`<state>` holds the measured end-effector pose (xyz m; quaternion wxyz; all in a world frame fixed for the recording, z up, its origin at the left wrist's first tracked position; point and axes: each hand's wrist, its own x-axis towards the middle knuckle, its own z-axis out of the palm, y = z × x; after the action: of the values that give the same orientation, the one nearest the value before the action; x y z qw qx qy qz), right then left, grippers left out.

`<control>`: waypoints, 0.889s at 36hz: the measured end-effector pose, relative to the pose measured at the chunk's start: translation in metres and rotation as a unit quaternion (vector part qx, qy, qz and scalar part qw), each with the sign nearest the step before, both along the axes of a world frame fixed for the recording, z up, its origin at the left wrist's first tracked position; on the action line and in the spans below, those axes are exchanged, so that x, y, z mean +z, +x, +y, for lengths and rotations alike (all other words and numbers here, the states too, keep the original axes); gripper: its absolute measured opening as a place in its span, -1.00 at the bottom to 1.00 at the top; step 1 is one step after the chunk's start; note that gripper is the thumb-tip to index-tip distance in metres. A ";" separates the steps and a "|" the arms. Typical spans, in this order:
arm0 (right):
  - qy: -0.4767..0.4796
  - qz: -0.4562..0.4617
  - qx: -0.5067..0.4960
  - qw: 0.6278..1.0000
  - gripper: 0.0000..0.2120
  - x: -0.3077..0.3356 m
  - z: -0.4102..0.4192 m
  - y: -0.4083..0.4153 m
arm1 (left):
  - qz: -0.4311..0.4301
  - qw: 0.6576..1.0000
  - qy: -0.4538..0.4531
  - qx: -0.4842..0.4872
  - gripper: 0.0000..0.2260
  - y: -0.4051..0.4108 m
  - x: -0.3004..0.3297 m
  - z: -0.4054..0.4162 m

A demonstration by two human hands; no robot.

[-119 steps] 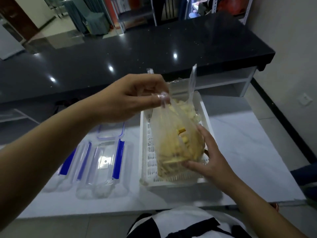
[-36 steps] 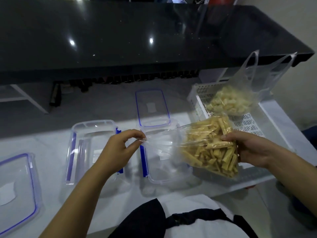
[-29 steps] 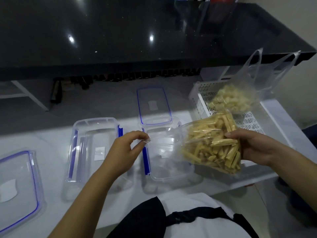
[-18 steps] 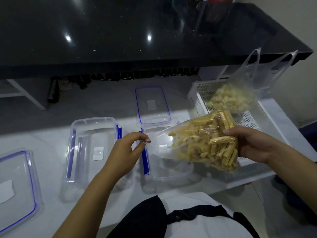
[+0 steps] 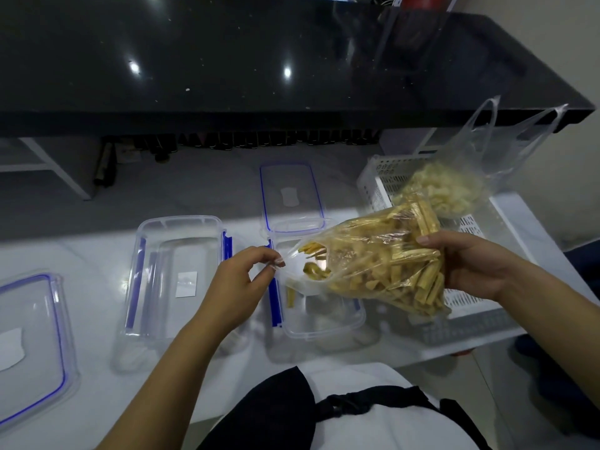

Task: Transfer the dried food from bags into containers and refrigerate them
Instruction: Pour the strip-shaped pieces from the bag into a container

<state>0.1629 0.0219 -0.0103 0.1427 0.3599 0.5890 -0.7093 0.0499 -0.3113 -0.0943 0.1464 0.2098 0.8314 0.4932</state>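
A clear plastic bag of yellow dried sticks (image 5: pixel 386 264) lies tilted on its side above an open clear container with blue clips (image 5: pixel 324 323). My right hand (image 5: pixel 467 264) grips the bag's full end. My left hand (image 5: pixel 240 280) pinches the bag's open mouth over the container. A few sticks (image 5: pixel 290 297) have dropped into the container, and others sit at the mouth. A second bag of paler dried pieces (image 5: pixel 444 190) rests in the white basket (image 5: pixel 467 303).
Another open container (image 5: pixel 175 280) stands to the left, with a blue-rimmed lid (image 5: pixel 292 196) behind and a second lid (image 5: pixel 29 342) at far left. A black countertop (image 5: pixel 259 60) runs across the back. The white table ends just past the basket.
My right hand has tipped the bag lower toward its mouth. Sticks slid to the opening and the first ones fell into the container. My left hand kept its pinch on the mouth.
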 end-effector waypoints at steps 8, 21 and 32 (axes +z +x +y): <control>0.024 -0.006 0.004 1.000 -0.50 0.000 -0.001 0.002 | -0.007 1.000 0.001 -0.003 -0.75 0.001 -0.002 0.001; 0.018 0.015 0.029 0.999 -0.48 0.010 -0.013 -0.005 | -0.005 1.000 0.006 0.001 -0.68 0.007 -0.006 0.001; 0.021 0.026 0.039 0.999 -0.50 0.018 -0.019 -0.008 | -0.021 1.000 0.011 0.012 -0.74 0.008 -0.005 0.001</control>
<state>0.1549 0.0034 0.0075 0.1478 0.3210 0.6210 -0.6996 0.0580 -0.3099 -0.0992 0.1551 0.1913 0.8250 0.5086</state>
